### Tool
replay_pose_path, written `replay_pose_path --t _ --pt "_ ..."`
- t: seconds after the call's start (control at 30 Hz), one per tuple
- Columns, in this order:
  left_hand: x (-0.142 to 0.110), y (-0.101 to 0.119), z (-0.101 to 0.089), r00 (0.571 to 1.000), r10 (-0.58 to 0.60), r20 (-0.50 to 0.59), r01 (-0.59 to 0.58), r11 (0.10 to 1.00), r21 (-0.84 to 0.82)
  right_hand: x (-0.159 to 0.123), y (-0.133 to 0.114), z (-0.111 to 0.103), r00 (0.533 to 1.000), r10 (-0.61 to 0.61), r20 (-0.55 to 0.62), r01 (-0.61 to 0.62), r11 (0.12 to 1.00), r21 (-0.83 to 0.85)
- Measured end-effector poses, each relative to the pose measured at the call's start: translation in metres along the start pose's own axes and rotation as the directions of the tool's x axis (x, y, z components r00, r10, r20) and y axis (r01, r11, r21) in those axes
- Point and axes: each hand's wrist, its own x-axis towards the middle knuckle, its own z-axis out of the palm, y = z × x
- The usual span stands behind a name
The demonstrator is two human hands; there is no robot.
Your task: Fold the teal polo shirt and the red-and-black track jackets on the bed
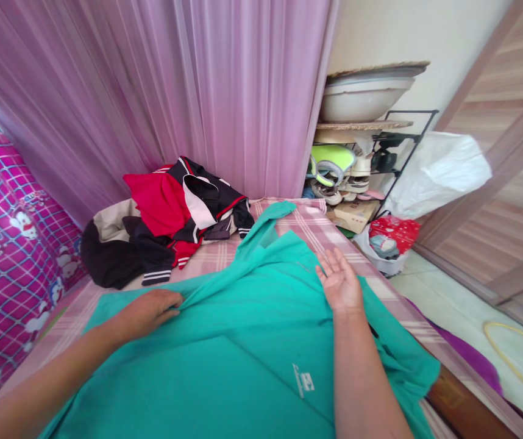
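Note:
A teal shirt [261, 305] with a small white logo lies spread over the bed, wrinkled, and one end reaches toward the curtain. On its left side my left hand [156, 311] is closed on a raised fold of the fabric, thumb and fingers pinched together. My right hand [341, 283] is over the shirt's right part, palm up with the fingers stretched out and nothing in it. Whether the back of this hand touches the cloth, I cannot tell.
A heap of dark, red and white clothes [179, 213] lies at the bed's far left, by the purple curtain [225, 91]. Right of the plaid bed sheet [307, 216] stand a shoe rack [403, 174] topped by a white basin [364, 97], and a white plastic bag [444, 164].

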Motion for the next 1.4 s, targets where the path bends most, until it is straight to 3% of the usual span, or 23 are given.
replay_pose_path --t 0.13,0.23,0.3,0.37,0.47,0.6,0.73,0.83,0.97,1.1,1.2,1.3,1.4 --pt "0.010 0.004 -0.021 0.968 -0.085 0.235 0.104 0.992 -0.067 0.000 0.000 0.000 1.000 -0.004 0.016 0.004 1.000 -0.017" --pt "0.035 0.004 -0.040 0.944 -0.079 0.321 0.129 0.982 -0.136 0.001 0.002 -0.001 1.000 0.005 0.014 -0.004 1.000 -0.031" --pt "0.063 0.008 -0.048 0.958 -0.112 0.265 0.153 0.978 -0.141 0.002 0.004 -0.002 1.000 0.006 0.015 -0.006 0.999 -0.040" --pt "0.096 0.015 -0.051 0.969 -0.209 0.133 0.222 0.971 -0.087 0.004 0.005 -0.004 1.000 0.009 0.021 -0.008 0.999 -0.045" --pt "0.148 0.030 -0.044 0.937 -0.348 -0.008 0.347 0.935 -0.076 0.006 0.005 -0.006 1.000 0.015 0.021 -0.014 0.999 -0.036" --pt "0.200 0.046 -0.024 0.912 -0.404 -0.068 0.393 0.910 -0.130 0.006 0.005 -0.006 0.999 0.032 0.003 -0.032 0.999 -0.017" --pt "0.224 0.052 -0.009 0.876 -0.474 -0.089 0.447 0.868 -0.215 0.007 0.005 -0.006 0.999 0.034 0.007 -0.034 0.999 -0.007" --pt "0.225 0.057 -0.009 0.874 -0.469 -0.123 0.417 0.857 -0.304 0.007 0.004 -0.006 1.000 0.024 0.017 -0.024 1.000 0.000" --pt "0.211 0.073 -0.017 0.901 -0.384 -0.203 0.272 0.864 -0.424 0.007 -0.002 -0.005 1.000 -0.018 0.024 0.017 1.000 0.002" --pt "0.179 0.100 -0.017 0.940 -0.217 -0.263 0.059 0.862 -0.504 0.006 -0.009 -0.003 0.997 -0.077 -0.007 0.077 0.997 -0.028" --pt "0.148 0.126 -0.008 0.951 -0.111 -0.287 -0.014 0.917 -0.399 0.006 -0.012 0.000 0.989 -0.140 -0.042 0.131 0.978 -0.163" --pt "0.119 0.151 0.007 0.960 0.051 -0.274 -0.114 0.969 -0.221 0.005 -0.013 0.005 0.976 -0.216 0.003 0.199 0.893 -0.405" --pt "0.099 0.167 0.022 0.952 0.207 -0.224 -0.229 0.970 -0.079 0.003 -0.011 0.011 0.961 -0.244 0.128 0.263 0.681 -0.683"
